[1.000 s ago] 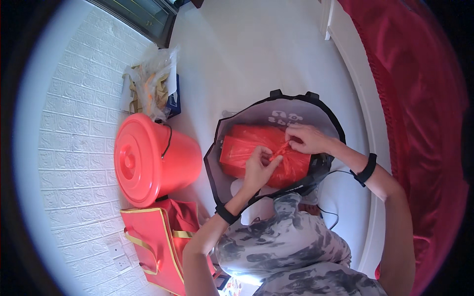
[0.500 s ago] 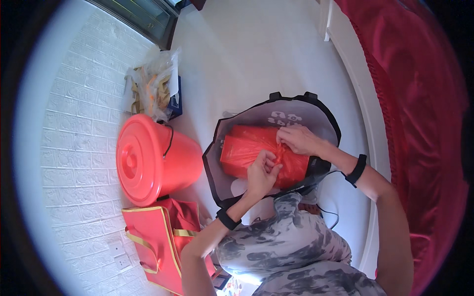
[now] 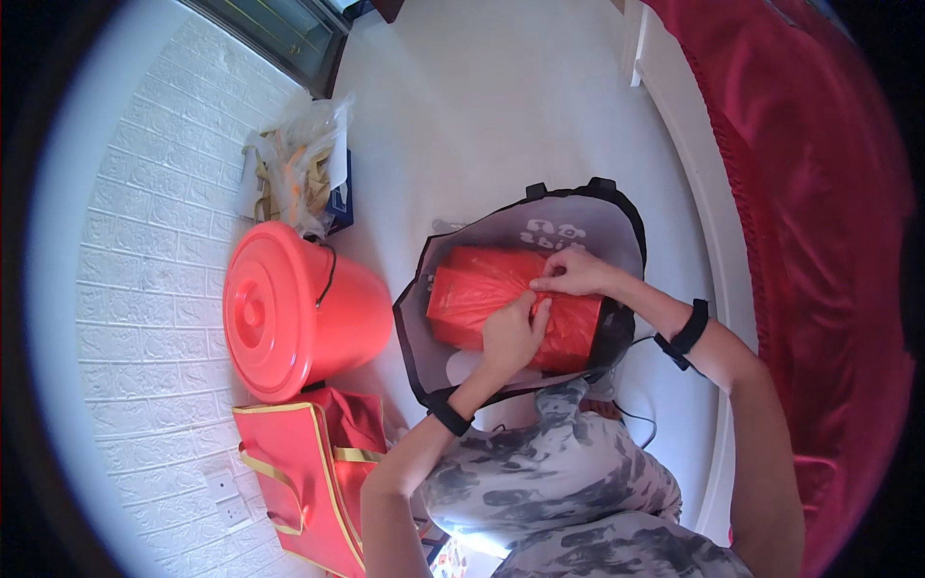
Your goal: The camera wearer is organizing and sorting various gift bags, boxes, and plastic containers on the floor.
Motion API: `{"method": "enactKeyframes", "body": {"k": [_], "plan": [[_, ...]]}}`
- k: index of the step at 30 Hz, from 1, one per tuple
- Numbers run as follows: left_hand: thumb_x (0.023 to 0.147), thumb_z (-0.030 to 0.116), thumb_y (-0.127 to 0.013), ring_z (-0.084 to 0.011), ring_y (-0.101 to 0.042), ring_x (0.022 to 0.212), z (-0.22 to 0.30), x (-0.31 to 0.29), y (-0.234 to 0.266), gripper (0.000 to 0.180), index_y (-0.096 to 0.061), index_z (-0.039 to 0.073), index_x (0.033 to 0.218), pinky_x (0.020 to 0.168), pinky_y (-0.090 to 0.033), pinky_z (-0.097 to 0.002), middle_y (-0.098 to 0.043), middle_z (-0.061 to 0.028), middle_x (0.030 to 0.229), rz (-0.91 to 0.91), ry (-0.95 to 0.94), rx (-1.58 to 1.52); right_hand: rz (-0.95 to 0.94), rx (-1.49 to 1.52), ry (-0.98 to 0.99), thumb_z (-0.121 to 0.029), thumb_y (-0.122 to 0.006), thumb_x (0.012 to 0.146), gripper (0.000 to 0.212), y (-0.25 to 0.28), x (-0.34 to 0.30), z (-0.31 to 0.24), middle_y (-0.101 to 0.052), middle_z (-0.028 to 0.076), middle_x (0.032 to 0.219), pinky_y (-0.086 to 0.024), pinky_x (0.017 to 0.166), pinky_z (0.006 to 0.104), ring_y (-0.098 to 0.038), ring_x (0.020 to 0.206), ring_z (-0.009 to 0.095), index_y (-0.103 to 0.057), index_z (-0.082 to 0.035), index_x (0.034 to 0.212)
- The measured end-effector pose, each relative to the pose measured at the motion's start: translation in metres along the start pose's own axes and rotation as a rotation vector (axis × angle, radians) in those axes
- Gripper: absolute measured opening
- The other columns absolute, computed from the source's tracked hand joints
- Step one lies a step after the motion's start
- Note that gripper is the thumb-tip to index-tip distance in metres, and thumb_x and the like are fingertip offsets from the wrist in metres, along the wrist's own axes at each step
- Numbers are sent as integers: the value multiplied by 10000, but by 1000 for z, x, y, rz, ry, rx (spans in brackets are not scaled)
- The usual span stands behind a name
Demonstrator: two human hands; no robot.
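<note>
A box-shaped bundle wrapped in a red plastic bag (image 3: 474,297) lies inside a large open tote bag (image 3: 617,228) with a grey lining and black edging. The plastic is gathered into creases near the bundle's middle. My left hand (image 3: 513,332) pinches that gathered plastic from the near side. From the far right, my right hand (image 3: 575,273) grips it too, its fingertips close to those of the left. What lies under the bundle is mostly hidden.
Left of the tote stands a red lidded bucket (image 3: 361,303) by a white brick-patterned wall (image 3: 145,318). A red gift bag (image 3: 289,462) with gold trim sits nearer. Behind the bucket is a box of plastic wrapping (image 3: 303,173). Red fabric (image 3: 800,241) drapes at right.
My hands have drawn closer together at the gathered plastic. The right hand has come slightly left and lower, and the twisted plastic between the hands shows less.
</note>
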State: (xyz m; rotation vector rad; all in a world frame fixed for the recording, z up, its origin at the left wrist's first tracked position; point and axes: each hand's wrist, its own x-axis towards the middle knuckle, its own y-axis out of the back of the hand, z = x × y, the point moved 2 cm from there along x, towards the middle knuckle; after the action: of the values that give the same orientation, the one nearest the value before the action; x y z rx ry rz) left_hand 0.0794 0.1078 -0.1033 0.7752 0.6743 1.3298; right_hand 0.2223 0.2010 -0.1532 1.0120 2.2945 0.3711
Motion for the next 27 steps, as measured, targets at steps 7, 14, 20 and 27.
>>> {"method": "enactKeyframes", "body": {"k": [7, 14, 20, 27], "plan": [[878, 266, -546, -289, -598, 521, -1, -3, -10, 254, -542, 63, 726, 462, -470, -388, -590, -125, 597, 49, -171, 315, 44, 183, 150, -296, -689, 757, 259, -1, -18, -26, -648, 115, 824, -466, 719, 386, -617, 798, 260, -623, -51, 810], [880, 257, -537, -290, -577, 466, 4, -3, -10, 272, -538, 51, 702, 427, -458, -387, -559, -134, 529, 8, -175, 261, 389, 189, 168, -155, -603, 793, 130, -19, -25, -14, -595, 134, 784, -451, 705, 388, -578, 756, 289, -551, -51, 851], [880, 224, -513, -304, -575, 465, -2, 0, -21, 263, -541, 57, 679, 430, -452, -408, -557, -145, 524, -56, -260, 209, 569, 348, -113, -125, -611, 800, 114, -45, 3, 11, -595, 96, 744, -444, 660, 346, -564, 708, 208, -551, -29, 793], [876, 220, -510, -314, -572, 480, -2, -9, -19, 263, -545, 62, 668, 455, -453, -421, -551, -154, 529, -50, -291, 149, 521, 258, -143, -176, -663, 754, 149, -45, 7, 7, -636, 119, 738, -475, 678, 366, -612, 702, 249, -611, -37, 759]]}}
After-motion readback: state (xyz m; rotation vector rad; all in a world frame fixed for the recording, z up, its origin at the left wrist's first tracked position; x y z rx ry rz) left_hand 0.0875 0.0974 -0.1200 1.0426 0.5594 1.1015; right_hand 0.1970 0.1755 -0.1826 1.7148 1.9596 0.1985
